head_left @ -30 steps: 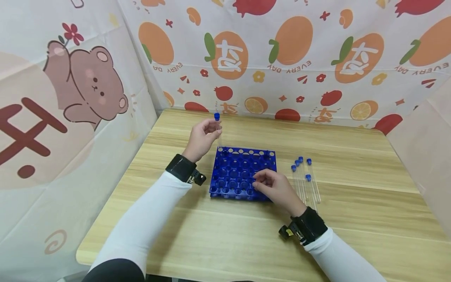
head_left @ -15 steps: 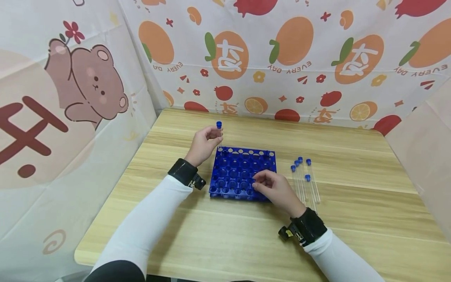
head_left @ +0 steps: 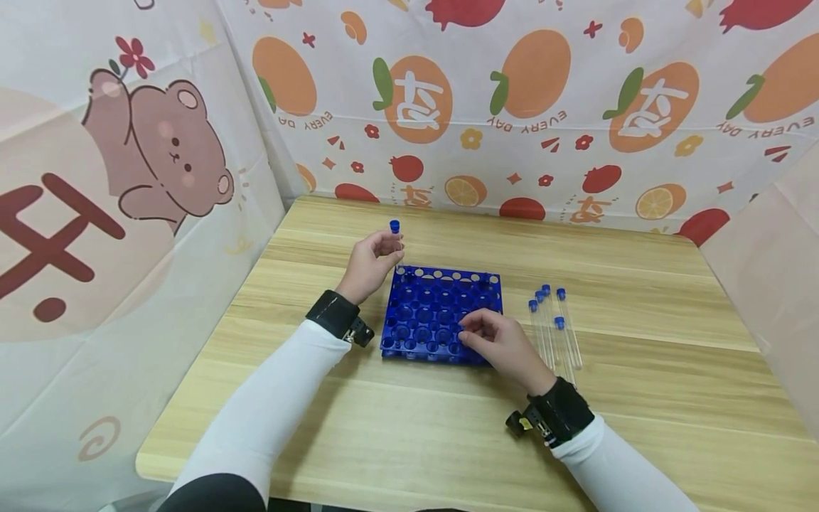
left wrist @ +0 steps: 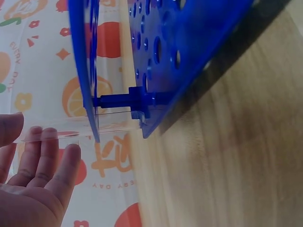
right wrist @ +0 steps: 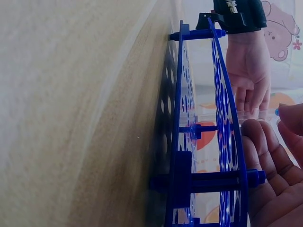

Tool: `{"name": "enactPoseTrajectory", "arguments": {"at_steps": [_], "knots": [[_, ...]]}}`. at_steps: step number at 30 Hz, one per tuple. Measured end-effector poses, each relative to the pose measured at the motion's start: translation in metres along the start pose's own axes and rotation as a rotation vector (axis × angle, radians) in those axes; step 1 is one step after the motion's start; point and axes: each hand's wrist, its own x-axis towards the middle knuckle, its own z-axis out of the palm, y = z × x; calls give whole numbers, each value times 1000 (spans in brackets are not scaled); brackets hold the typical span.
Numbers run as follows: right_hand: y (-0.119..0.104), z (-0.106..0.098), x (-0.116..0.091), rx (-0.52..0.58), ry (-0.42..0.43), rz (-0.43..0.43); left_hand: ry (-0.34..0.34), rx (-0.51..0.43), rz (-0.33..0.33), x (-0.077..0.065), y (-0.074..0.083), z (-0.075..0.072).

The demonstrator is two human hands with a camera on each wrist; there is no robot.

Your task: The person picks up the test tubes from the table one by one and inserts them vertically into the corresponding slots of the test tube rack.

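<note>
My left hand (head_left: 367,264) pinches a clear test tube (head_left: 394,226) with a blue cap at the back left corner of a blue test tube rack (head_left: 434,321). In the left wrist view the tube (left wrist: 71,127) runs through the rack's top plate, and its lower end reaches the bottom plate. Thumb and fingers lie on either side of the tube's upper part. Over the rack's front right part is my right hand (head_left: 502,343), its fingers loosely bent and nothing seen between them. The right wrist view has its fingers (right wrist: 262,142) right at the top plate.
Several blue-capped test tubes (head_left: 544,334) lie on the wooden table (head_left: 409,441), right of the rack. Printed cloth (head_left: 473,92) hangs behind the table and along its left side. Each wrist wears a black strap with a small camera.
My left hand has lowered the test tube into the rack's back left corner hole, mostly in the first half second; its cap has since shifted slightly left. My right hand has stayed in place.
</note>
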Motion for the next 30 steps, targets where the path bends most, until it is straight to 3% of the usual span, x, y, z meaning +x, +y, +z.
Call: {"name": "enactPoseTrajectory", "arguments": {"at_steps": [6,13,15,30], "knots": [[23,4,5,-6,12,-7,-4,-16,-33,1,-8,1],[-3,1,-3,-10,7,5,-33,-54,-94,0,-10,5],[-3,1,-3,-7,4,8,-30,-61,-98,1,-16,6],[-3,1,-2,2,-7,11,-49,-26,-112,-2,-21,7]]}}
